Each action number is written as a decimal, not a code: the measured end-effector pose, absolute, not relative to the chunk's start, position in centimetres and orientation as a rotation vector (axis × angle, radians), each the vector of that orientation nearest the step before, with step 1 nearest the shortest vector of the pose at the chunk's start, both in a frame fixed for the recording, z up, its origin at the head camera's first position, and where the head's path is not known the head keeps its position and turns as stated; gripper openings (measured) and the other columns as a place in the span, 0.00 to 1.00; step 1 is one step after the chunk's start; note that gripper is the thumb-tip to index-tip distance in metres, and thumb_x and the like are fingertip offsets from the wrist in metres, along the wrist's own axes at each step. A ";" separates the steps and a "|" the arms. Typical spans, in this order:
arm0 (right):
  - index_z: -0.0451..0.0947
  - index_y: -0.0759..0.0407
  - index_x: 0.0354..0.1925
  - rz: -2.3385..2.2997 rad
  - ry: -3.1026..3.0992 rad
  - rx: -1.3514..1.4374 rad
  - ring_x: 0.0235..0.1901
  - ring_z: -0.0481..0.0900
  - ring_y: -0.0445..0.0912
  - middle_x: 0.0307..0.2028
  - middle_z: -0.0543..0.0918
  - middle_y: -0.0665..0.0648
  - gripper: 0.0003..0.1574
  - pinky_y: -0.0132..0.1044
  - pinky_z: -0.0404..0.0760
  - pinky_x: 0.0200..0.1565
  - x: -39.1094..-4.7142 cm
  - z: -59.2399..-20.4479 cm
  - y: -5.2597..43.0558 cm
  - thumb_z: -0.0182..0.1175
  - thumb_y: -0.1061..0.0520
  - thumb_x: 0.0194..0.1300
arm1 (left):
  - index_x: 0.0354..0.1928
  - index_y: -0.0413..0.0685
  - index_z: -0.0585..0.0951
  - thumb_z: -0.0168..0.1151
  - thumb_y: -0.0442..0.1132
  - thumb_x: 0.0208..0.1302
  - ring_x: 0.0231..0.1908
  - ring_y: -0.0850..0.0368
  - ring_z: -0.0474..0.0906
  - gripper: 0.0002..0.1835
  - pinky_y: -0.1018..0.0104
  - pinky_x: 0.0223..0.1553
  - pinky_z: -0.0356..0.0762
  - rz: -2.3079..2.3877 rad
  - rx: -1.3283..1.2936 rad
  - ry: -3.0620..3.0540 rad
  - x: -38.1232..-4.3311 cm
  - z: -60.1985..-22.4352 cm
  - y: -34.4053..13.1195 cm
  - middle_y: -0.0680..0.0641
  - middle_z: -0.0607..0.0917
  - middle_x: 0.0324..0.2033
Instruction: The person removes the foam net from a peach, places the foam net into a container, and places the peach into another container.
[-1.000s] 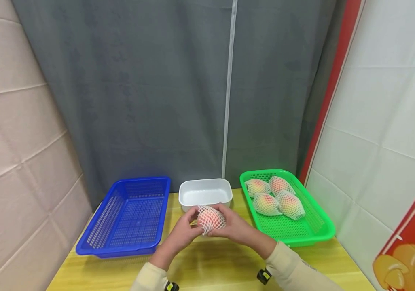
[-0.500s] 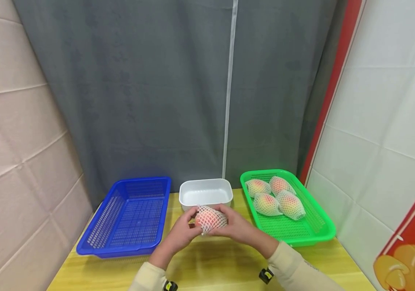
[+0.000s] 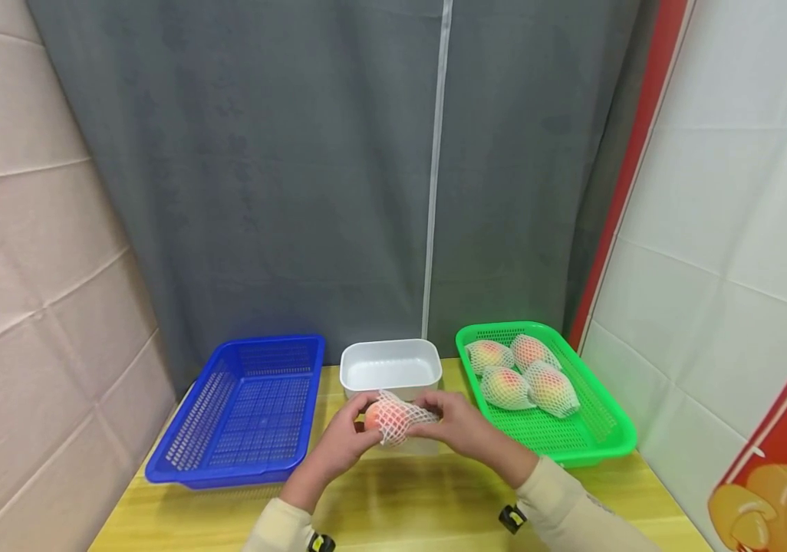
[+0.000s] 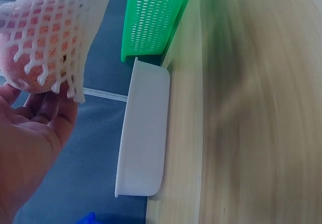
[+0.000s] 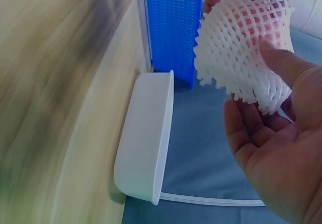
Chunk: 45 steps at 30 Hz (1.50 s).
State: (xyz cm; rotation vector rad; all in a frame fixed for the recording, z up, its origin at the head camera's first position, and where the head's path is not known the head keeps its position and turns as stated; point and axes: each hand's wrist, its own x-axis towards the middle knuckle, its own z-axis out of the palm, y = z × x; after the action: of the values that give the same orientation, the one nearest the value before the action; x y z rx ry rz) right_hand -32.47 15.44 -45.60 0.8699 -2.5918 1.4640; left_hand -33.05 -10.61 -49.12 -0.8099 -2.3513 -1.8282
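Above the table, my left hand (image 3: 340, 447) grips the bare left end of a round pinkish-red fruit (image 3: 375, 415). A white foam net sleeve (image 3: 416, 418) covers the rest of it and sticks out to the right. My right hand (image 3: 464, 426) pinches that loose end between thumb and fingers. In the left wrist view the speckled skin of the fruit (image 4: 21, 76) shows below the net's jagged edge, over the left fingers. The right wrist view has the right thumb pressing on the net (image 5: 226, 48), whose right part looks slack.
A white tub (image 3: 390, 366) stands behind the hands. Left of it is a blue basket (image 3: 255, 406) with nothing visible inside. The green basket (image 3: 573, 445) on the right holds several netted fruits (image 3: 506, 387). A grey curtain (image 3: 297, 192) hangs behind the wooden table (image 3: 393, 506).
The foam net has slid rightward along the fruit, baring more of its left end. My right hand has moved slightly right with the net, while my left hand stays nearly in place.
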 end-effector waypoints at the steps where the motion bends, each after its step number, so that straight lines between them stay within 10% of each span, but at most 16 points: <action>1: 0.87 0.53 0.41 1.447 -2.603 0.869 0.34 0.79 0.40 0.35 0.86 0.45 0.12 0.32 0.80 0.36 -32.5 -45.6 15.5 0.81 0.52 0.67 | 0.68 0.35 0.79 0.68 0.28 0.61 0.49 0.53 0.81 0.30 0.65 0.46 0.87 -1.829 -0.817 -2.348 -33.0 -49.1 -10.7 0.35 0.81 0.59; 19: 0.83 0.57 0.55 1.126 -2.675 1.031 0.38 0.80 0.40 0.41 0.87 0.48 0.20 0.35 0.82 0.40 -33.0 -44.9 15.8 0.73 0.66 0.67 | 0.70 0.42 0.78 0.74 0.36 0.72 0.44 0.48 0.86 0.28 0.60 0.44 0.91 -1.986 -0.779 -2.354 -33.0 -49.2 -10.8 0.36 0.80 0.59; 30: 0.87 0.57 0.34 0.779 -2.755 1.168 0.23 0.67 0.34 0.22 0.74 0.41 0.08 0.31 0.71 0.28 -35.5 -42.9 15.9 0.69 0.69 0.66 | 0.70 0.44 0.80 0.75 0.39 0.73 0.47 0.47 0.84 0.27 0.61 0.44 0.89 -1.938 -0.727 -2.377 -32.8 -48.8 -11.1 0.38 0.82 0.59; 45: 0.86 0.58 0.31 0.640 -2.791 1.135 0.23 0.67 0.36 0.23 0.76 0.44 0.09 0.31 0.70 0.29 -38.6 -42.0 16.0 0.69 0.70 0.64 | 0.68 0.42 0.80 0.74 0.37 0.73 0.46 0.48 0.83 0.25 0.62 0.45 0.88 -1.929 -0.744 -2.343 -32.9 -48.6 -11.3 0.38 0.82 0.57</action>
State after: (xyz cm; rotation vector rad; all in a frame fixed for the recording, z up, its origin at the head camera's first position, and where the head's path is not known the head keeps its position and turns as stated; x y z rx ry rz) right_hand -38.58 16.02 -42.01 1.1347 -2.7906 0.6403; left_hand -32.94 -11.30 -48.64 -0.7439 -2.3433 -1.9286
